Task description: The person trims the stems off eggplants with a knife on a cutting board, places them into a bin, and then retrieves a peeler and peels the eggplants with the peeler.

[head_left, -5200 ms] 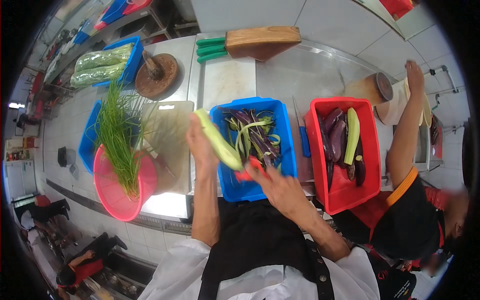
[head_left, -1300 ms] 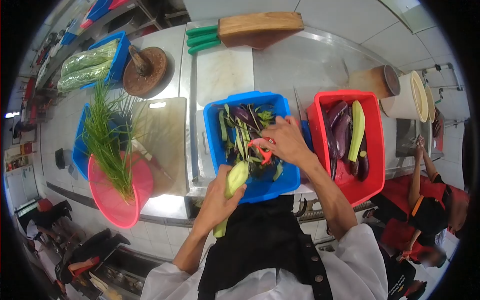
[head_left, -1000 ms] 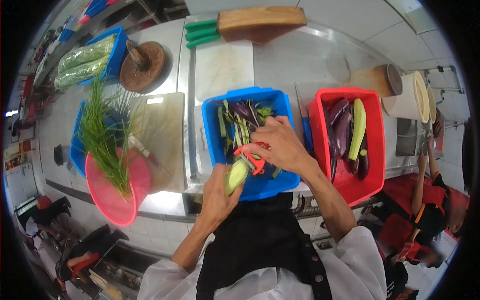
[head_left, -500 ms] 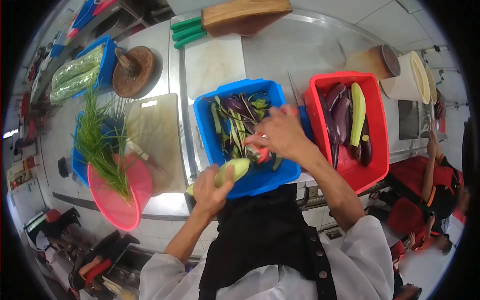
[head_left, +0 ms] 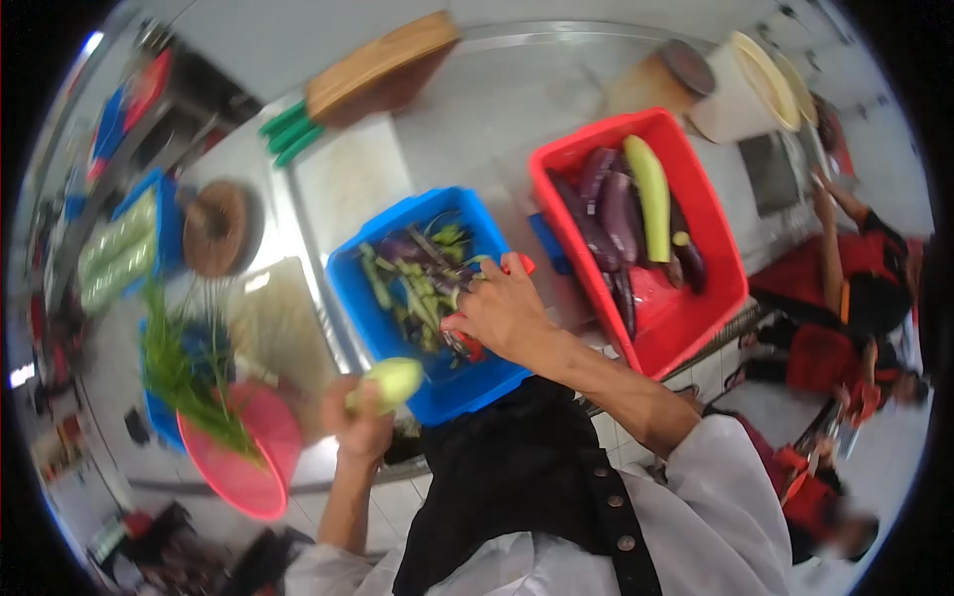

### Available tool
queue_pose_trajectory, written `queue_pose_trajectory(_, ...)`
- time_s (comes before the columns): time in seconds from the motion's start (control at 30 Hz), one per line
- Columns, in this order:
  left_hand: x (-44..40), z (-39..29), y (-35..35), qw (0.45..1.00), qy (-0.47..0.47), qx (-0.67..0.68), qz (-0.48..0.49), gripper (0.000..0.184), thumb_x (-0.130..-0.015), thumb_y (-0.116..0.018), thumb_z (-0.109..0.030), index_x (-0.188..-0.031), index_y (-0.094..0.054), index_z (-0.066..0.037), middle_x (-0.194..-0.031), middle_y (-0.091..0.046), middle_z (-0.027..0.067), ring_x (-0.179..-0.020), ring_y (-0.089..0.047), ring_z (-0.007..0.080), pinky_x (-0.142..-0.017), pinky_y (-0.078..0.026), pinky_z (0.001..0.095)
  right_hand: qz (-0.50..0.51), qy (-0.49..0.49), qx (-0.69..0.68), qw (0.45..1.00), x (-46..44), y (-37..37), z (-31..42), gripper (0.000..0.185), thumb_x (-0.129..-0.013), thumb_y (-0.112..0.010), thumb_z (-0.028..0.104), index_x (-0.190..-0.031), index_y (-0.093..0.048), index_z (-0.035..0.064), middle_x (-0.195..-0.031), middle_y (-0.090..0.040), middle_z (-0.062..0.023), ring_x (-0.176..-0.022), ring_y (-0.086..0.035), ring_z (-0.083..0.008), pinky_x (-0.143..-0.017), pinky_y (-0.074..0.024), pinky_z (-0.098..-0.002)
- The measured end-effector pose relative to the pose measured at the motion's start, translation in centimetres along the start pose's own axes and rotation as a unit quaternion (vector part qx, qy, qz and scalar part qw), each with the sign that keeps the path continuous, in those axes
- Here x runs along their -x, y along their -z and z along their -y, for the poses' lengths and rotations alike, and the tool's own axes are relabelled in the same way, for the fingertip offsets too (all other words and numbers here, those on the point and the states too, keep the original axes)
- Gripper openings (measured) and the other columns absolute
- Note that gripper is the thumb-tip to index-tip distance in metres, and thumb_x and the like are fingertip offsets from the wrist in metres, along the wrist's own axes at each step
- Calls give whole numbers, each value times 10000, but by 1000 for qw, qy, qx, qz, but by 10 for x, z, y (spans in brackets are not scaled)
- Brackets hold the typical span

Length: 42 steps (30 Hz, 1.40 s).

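My left hand (head_left: 360,422) grips a peeled pale green eggplant (head_left: 393,383) at the near left corner of the blue basin (head_left: 437,401). Over that basin, my right hand (head_left: 505,316) is closed on a red peeler (head_left: 467,344), whose blade is blurred. Dark and green peelings (head_left: 412,288) lie in the basin below. To the right stands the red basin (head_left: 696,336), which holds several purple eggplants (head_left: 618,217) and one peeled eggplant (head_left: 651,199). A knife with a blue handle (head_left: 550,243) lies between the two basins.
Left are a pink basket (head_left: 278,452) with long green stalks (head_left: 189,363), a cutting board (head_left: 278,333) and a stone mortar (head_left: 215,228). A wooden knife block (head_left: 383,70) with green handles stands at the back. White buckets (head_left: 740,94) are back right. Co-workers (head_left: 860,268) stand at right.
The view has turned, so the basins appear tilted. My left hand has moved away from the peeler with the eggplant. The peeler stays in my right hand over the blue basin.
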<state>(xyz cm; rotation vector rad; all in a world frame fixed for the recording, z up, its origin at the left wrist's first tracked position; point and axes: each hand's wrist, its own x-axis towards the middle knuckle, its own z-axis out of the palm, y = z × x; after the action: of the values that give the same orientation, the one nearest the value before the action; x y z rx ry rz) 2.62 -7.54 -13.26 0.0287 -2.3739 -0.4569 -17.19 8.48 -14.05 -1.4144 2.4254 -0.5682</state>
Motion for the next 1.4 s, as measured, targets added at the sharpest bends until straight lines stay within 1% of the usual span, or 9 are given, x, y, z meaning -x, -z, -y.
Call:
queue_pose_trajectory(0.07, -23, 4, -6, 981, 192, 37, -5, 445, -808, -747, -18, -1190, -520, -20, -965, -585, 138, -800, -601, 227, -674, -510, 345, -47, -16, 53, 997, 10, 4, -14, 566, -951, -487, 541, -699, -676, 71, -725, -674, -151, -859, -609, -309, -789, -385, -465)
queue_pose_trajectory(0.13, -65, -16, 2, 892, 422, 135, 91, 422, -864, -710, -51, -1220, -483, -31, -991, -581, 104, -844, -611, 161, -730, -531, 323, -30, -318, -323, 891, 28, 14, -20, 705, -1005, -324, 588, -742, -667, 31, -690, -652, -170, -735, -619, -314, -688, -416, -469)
queue_pose_trajectory(0.23, -89, -32, -47, 776, 502, 349, 153, 453, -874, -714, -91, -1233, -452, 0, -1053, -549, 98, -887, -577, 153, -741, -499, 313, -126, -462, -389, 787, 76, 32, -59, 789, -1008, -188, 635, -783, -621, 14, -628, -549, -100, -616, -527, -227, -587, -402, -385)
queue_pose_trajectory(0.4, -135, -103, -151, 603, 397, 659, 211, 595, -933, -670, -223, -1394, -364, -5, -1220, -520, 152, -1148, -544, 221, -888, -508, 347, -349, -504, -322, 722, 143, 86, -119, 466, -1025, -465, 444, -961, -577, -4, -691, -471, 4, -658, -458, -112, -624, -401, -306)
queue_pose_trajectory(0.63, -117, -123, -188, 627, 328, 613, 352, 510, -942, -661, -236, -1370, -432, -78, -1238, -508, 89, -1088, -575, 167, -851, -473, 322, -227, -435, 56, 870, 196, 43, -284, 563, -742, -795, 190, -1173, -526, -55, -1109, -599, -298, -1075, -551, -459, -917, -445, -519)
queue_pose_trajectory(0.8, -88, -96, -167, 640, 357, 601, 319, 420, -927, -676, -219, -1265, -494, -48, -1085, -587, 77, -951, -602, 152, -824, -505, 302, -288, -374, 190, 861, 198, 68, -261, 537, -760, -802, 250, -1174, -557, 11, -1027, -621, -252, -1019, -569, -441, -869, -458, -491)
queue_pose_trajectory(1.13, -138, -73, -149, 582, 350, 696, 236, 416, -999, -561, -330, -1307, -466, -66, -1087, -605, 76, -990, -630, 175, -852, -516, 310, -232, -224, -321, 891, 64, 164, -54, 211, -1047, -456, 217, -1126, -524, 34, -798, -556, 4, -673, -501, -69, -597, -431, -224)
queue_pose_trajectory(1.3, -87, -30, -102, 456, 436, 769, 102, 447, -1027, -470, -345, -1371, -397, -70, -878, -599, 84, -752, -631, 168, -584, -532, 296, -124, -243, -195, 942, 15, 104, -2, 324, -950, -610, 225, -1133, -427, 29, -882, -640, -243, -806, -635, -463, -686, -463, -486)
queue_pose_trajectory(1.4, -45, -18, -85, 486, 513, 707, 23, 434, -1028, -469, -326, -1361, -438, -50, -959, -623, 77, -787, -626, 132, -663, -536, 280, -115, -106, -284, 946, 5, 57, 12, 441, -940, -582, 113, -1322, -377, 34, -994, -624, -249, -845, -634, -445, -716, -472, -480)
